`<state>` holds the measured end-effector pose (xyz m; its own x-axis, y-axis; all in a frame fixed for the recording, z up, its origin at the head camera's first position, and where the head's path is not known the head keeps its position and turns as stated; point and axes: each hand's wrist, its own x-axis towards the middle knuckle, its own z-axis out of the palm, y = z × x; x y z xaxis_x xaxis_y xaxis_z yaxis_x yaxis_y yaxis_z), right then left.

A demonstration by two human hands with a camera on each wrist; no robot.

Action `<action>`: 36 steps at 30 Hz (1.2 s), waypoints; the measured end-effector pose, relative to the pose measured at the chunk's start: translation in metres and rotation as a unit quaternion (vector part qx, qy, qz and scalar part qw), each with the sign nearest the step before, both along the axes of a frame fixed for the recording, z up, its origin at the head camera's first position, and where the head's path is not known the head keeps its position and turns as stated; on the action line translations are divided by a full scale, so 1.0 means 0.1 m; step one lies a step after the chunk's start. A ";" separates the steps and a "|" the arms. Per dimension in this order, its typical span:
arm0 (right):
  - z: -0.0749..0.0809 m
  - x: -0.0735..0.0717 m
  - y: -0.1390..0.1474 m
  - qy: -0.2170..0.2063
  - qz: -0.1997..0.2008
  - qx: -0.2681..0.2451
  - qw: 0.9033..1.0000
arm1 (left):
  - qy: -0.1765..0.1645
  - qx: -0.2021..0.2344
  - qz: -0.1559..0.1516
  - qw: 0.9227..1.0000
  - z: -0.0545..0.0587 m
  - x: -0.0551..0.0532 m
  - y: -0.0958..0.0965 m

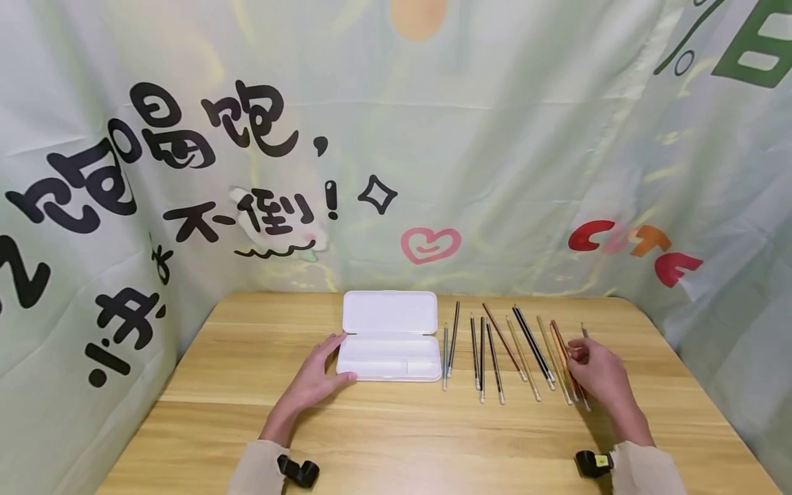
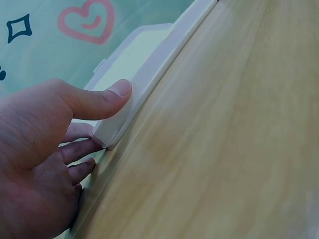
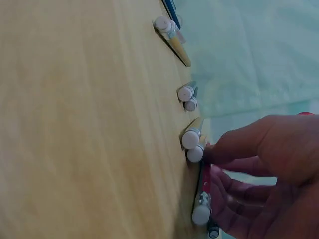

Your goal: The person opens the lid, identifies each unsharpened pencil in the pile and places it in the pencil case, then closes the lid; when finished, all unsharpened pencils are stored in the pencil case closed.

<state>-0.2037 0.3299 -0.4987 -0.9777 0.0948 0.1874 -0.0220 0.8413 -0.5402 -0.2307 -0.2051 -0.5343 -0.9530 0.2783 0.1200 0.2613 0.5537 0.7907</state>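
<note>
A white pencil case (image 1: 371,349) lies open on the wooden table, its lid (image 1: 390,313) folded back. My left hand (image 1: 315,377) holds the case's near left corner, the thumb on the front wall and the fingers along the left side, as the left wrist view shows. Several pencils (image 1: 495,361) are spread to the right of the case, white erasers toward me. At the rightmost group my right hand (image 1: 599,371) has its thumb and curled fingers around a red pencil (image 3: 207,181). Two pale wooden pencils (image 3: 191,139) lie beside the thumb; a dark-ended pencil (image 3: 214,231) is partly hidden under the fingers.
The wooden table (image 1: 421,440) meets a printed cloth curtain (image 1: 495,158) at its back and sides. Near the case's right edge lies a blue-grey pencil (image 1: 445,357). Black wrist cameras (image 1: 299,472) sit at both sleeves.
</note>
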 end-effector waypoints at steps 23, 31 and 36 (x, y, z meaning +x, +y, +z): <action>0.11 0.05 -0.05 0.041 -0.003 -0.081 0.996 | -0.003 -0.008 0.003 1.000 0.00 -0.01 0.03; 0.11 0.00 -0.25 0.051 0.046 -0.143 0.987 | -0.003 -0.008 0.004 1.000 0.01 0.01 0.03; 0.09 -0.04 -0.39 0.059 0.080 -0.175 0.979 | -0.003 -0.008 0.006 1.000 0.02 0.02 0.03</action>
<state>-0.2074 0.2910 -0.4894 -0.9586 0.0202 0.2839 -0.2190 0.5849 -0.7810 -0.2287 -0.2016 -0.5318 -0.9568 0.2693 0.1092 0.2497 0.5697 0.7830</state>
